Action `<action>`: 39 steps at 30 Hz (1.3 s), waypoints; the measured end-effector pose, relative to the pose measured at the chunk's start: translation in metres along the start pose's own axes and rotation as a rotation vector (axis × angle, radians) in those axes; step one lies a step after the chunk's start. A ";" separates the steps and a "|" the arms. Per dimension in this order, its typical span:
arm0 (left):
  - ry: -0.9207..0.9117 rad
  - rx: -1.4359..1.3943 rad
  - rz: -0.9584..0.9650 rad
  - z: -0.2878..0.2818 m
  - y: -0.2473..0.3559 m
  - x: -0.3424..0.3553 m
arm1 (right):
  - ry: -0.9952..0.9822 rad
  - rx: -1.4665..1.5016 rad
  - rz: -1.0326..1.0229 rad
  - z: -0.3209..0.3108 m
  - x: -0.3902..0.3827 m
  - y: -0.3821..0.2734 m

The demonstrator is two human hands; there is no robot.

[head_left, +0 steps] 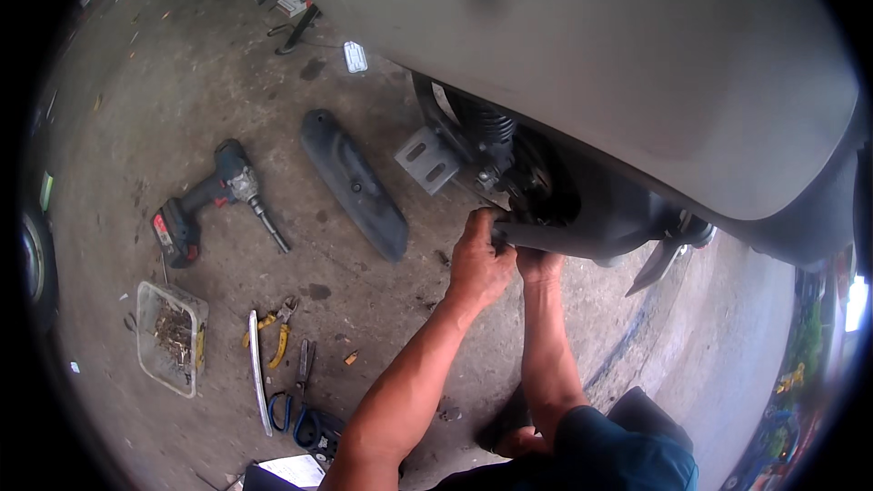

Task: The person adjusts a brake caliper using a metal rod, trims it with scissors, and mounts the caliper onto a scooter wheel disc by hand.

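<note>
My left hand (pixel 482 259) is closed round the near end of a dark curved plastic mudguard (pixel 568 238) at the wheel of a scooter. Close beside it, my right hand (pixel 540 265) reaches up under the same part, its fingers hidden behind it. Above my hands are a black coil spring (pixel 496 125) and metal fittings (pixel 491 177). A grey plate with two slots (pixel 427 161) sticks out to the left. The scooter's large grey body panel (pixel 600 55) covers the upper right.
On the concrete floor lie a long black cover (pixel 353 184), a cordless impact wrench (pixel 223 191), yellow-handled pliers (pixel 280 332), blue-handled scissors (pixel 305 400) and a metal strip (pixel 259 373). A clear plastic tub (pixel 141 336) holds small pieces. A white tag (pixel 355 56) lies farther off.
</note>
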State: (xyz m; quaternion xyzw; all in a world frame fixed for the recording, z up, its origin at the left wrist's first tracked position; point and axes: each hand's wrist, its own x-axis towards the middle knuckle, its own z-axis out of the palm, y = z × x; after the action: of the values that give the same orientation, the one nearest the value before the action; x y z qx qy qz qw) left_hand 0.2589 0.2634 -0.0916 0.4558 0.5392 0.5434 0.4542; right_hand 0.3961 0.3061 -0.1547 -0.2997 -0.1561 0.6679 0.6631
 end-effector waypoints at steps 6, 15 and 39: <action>0.003 0.017 0.000 0.001 -0.004 0.001 | 0.012 0.047 0.029 0.005 0.002 -0.004; 0.007 0.015 0.001 0.003 -0.005 0.002 | -0.012 0.029 0.078 -0.002 0.009 -0.011; 0.004 -0.009 0.000 0.004 -0.001 0.003 | -0.030 0.069 -0.021 0.008 -0.006 -0.011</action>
State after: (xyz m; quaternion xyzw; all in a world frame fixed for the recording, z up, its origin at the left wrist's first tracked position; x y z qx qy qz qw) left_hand 0.2628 0.2667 -0.0927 0.4525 0.5376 0.5469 0.4551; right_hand 0.3995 0.3028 -0.1405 -0.2651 -0.1462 0.6703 0.6776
